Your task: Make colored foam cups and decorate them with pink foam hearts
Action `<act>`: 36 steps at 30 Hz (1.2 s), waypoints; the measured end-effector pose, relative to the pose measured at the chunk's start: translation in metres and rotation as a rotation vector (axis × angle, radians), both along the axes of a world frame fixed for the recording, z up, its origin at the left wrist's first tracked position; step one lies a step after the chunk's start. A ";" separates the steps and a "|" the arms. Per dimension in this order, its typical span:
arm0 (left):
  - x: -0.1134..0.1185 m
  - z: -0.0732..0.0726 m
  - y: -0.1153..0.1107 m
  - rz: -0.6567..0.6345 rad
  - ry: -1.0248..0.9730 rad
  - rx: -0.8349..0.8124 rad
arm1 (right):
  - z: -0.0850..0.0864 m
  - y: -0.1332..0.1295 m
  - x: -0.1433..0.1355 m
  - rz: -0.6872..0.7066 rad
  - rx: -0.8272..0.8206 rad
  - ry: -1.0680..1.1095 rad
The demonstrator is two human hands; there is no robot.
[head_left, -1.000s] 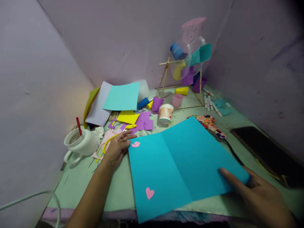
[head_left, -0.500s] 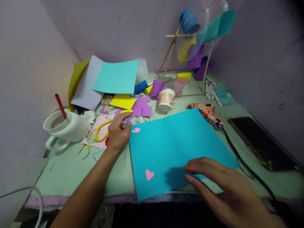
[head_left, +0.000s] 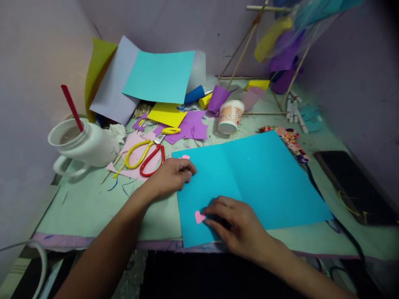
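A sheet of blue paper [head_left: 258,178] with a crease down it lies flat before me. My left hand [head_left: 173,176] rests over its left edge with fingers curled; whatever is under the fingertips, if anything, is hidden. A pink paper piece [head_left: 186,157] lies just behind that hand, partly covered. On the near left part of the sheet is a pink paper heart [head_left: 199,217]. My right hand [head_left: 238,222] has its fingertips at the heart's right edge, thumb and forefinger apart. Scissors [head_left: 152,153] with yellow and red handles lie behind my left hand on paper scraps.
A white mug [head_left: 90,143] with a red straw stands at the left. Behind are a light blue sheet [head_left: 158,77], purple scraps [head_left: 195,124] and a printed paper cup [head_left: 230,117]. A stick frame [head_left: 243,58] rises at the back right. A phone [head_left: 355,187] and a black cable [head_left: 343,232] lie right.
My right hand has moved left and down to the heart. My left hand has come off the scissors area onto the paper's edge, its fingers curling. The camera view has shifted down.
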State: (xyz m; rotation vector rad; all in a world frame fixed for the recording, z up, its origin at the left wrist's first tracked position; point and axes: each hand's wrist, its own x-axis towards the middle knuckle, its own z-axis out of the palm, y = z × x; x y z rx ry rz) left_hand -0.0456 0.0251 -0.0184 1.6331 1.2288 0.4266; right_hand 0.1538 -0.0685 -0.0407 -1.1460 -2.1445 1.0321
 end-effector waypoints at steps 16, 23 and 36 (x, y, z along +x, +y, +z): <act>0.000 0.000 0.003 0.029 -0.055 -0.110 | 0.021 0.023 -0.010 0.151 -0.167 -0.236; 0.001 0.002 0.001 0.010 -0.029 -0.083 | 0.014 0.023 -0.006 0.178 -0.167 -0.114; 0.000 0.000 0.000 -0.084 0.066 0.059 | 0.013 0.028 0.000 0.275 -0.116 -0.085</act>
